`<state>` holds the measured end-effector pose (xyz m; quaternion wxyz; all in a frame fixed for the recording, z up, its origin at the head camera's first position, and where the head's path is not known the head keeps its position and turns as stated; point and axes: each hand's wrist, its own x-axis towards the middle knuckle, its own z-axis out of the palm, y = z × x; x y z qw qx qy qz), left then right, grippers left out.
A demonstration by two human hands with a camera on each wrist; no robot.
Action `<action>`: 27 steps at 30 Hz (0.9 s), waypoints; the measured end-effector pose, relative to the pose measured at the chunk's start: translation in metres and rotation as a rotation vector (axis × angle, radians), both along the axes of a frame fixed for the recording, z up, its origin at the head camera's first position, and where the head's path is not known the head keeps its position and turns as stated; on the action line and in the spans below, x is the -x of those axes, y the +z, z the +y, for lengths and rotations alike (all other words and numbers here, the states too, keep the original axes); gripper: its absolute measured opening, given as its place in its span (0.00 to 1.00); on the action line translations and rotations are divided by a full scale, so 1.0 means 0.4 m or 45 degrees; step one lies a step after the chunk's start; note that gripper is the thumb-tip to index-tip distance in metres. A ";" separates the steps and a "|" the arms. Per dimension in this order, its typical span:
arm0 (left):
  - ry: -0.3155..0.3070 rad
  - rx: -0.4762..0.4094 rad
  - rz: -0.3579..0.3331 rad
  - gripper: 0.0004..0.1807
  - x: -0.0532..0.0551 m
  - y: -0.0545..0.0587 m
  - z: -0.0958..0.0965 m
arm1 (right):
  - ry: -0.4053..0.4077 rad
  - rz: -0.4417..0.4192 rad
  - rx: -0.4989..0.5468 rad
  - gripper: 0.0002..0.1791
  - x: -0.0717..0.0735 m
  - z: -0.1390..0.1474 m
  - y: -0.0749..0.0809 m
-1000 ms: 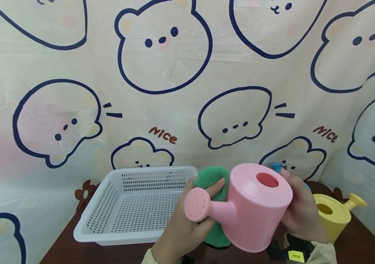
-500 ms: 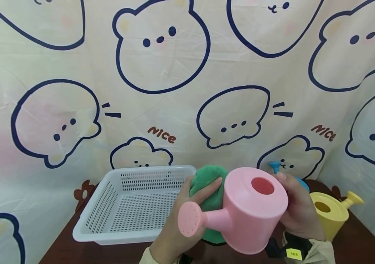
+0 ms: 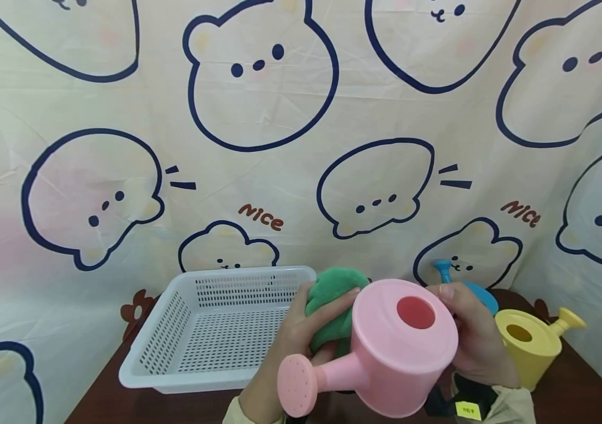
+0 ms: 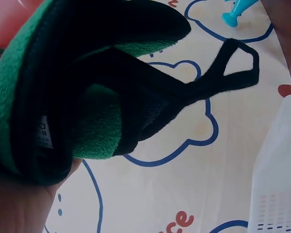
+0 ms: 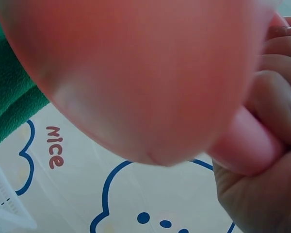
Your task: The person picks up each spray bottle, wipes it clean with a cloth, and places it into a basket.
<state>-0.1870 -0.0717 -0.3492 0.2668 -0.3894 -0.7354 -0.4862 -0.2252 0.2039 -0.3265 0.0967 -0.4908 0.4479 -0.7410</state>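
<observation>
In the head view my right hand (image 3: 481, 335) grips a pink watering can (image 3: 396, 353) by its handle, on the can's right side. The can is held up and tilted, with its sprinkler head low on the left. A green plush cloth (image 3: 335, 294) is held in my left hand (image 3: 295, 335), bunched against the can's left side. The left wrist view shows the cloth's black trim (image 4: 160, 24) and a black hanging loop (image 4: 240, 65). Close up in the right wrist view, my fingers (image 5: 276, 104) curl round the pink handle (image 5: 247, 141).
A white perforated basket (image 3: 142, 353) stands on the dark brown table (image 3: 105, 400) to the left. On the right are a yellow watering can (image 3: 534, 353) and, behind my right hand, a blue one (image 3: 483, 297). A cartoon-printed curtain (image 3: 290, 176) hangs behind the table.
The pink watering can has shifted down and left, its sprinkler head dropping in front of my left wrist. More of the blue watering can shows. Both hands keep their hold.
</observation>
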 end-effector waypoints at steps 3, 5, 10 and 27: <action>0.017 0.030 0.041 0.38 0.005 0.004 -0.001 | -0.016 0.007 0.009 0.29 -0.003 -0.005 0.002; 0.015 0.046 0.018 0.39 0.005 0.006 -0.001 | -0.014 0.010 0.015 0.29 -0.004 -0.008 0.003; 0.006 0.076 -0.136 0.36 -0.002 0.011 0.000 | 0.026 -0.016 -0.019 0.33 -0.008 -0.006 0.006; -0.052 0.108 -0.419 0.32 0.002 -0.002 0.011 | 0.011 -0.200 0.102 0.36 -0.021 0.022 0.001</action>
